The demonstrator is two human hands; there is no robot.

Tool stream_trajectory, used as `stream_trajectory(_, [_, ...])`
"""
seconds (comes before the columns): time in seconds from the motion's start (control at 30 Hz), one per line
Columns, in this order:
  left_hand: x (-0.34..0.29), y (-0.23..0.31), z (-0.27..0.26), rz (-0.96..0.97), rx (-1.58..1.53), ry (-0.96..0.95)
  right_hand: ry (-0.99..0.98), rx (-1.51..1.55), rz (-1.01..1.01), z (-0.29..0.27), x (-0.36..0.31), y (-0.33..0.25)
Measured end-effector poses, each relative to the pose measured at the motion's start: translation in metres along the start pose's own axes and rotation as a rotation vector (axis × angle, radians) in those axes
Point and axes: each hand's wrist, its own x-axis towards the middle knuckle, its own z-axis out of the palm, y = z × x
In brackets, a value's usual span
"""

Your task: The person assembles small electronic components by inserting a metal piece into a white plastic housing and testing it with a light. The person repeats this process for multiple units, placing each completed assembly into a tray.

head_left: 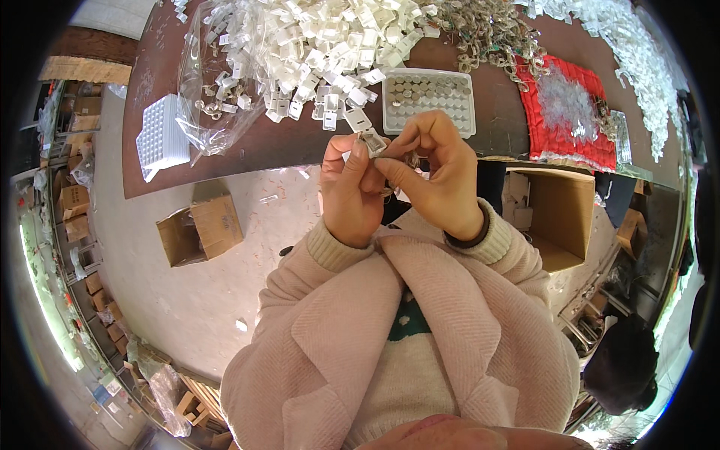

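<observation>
The small held case point(373, 142) is white, like the far heap of cases point(322, 52); the table point(154, 75) is dark brown, the cloth point(533, 120) at right red, the near coat point(322, 322) pale pink herringbone.

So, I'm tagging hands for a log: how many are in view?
2, both above mid-picture: the left hand holding a small pale piece, and the right hand beside it, close to that piece. Others may be hidden.
</observation>
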Motion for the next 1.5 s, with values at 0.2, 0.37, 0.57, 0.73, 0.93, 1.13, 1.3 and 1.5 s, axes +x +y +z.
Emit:
stream_trajectory(0.2, [0.001,-0.004,0.001,0.019,0.074,0.056,-0.112,-0.404,-0.381,-0.007,-0.008,0.003])
stream_trajectory(0.37, [0.009,0.01,-0.014,-0.084,0.159,0.046,-0.083,-0.28,-0.246,-0.033,-0.01,0.005])
stream_trajectory(0.57, [0.008,0.008,-0.017,-0.211,0.043,0.151,0.058,-0.31,-0.098,-0.041,-0.005,0.014])
stream_trajectory(0.73, [0.007,0.009,-0.017,-0.214,-0.018,0.173,0.044,-0.343,-0.081,-0.039,-0.003,0.018])
stream_trajectory(0.93, [0.014,0.006,-0.028,-0.174,-0.064,0.048,0.103,-0.519,-0.117,-0.043,0.007,0.012])
stream_trajectory(1.13, [0.017,0.006,-0.03,-0.025,0.055,0.098,0.124,-0.796,-0.343,-0.03,0.032,0.029])
stream_trajectory(1.3, [0.019,0.011,-0.037,-0.009,0.127,0.076,0.117,-0.875,-0.377,-0.02,0.048,0.046])
stream_trajectory(1.5, [0.022,0.011,-0.043,-0.022,0.087,0.048,0.076,-0.847,-0.343,-0.018,0.054,0.051])
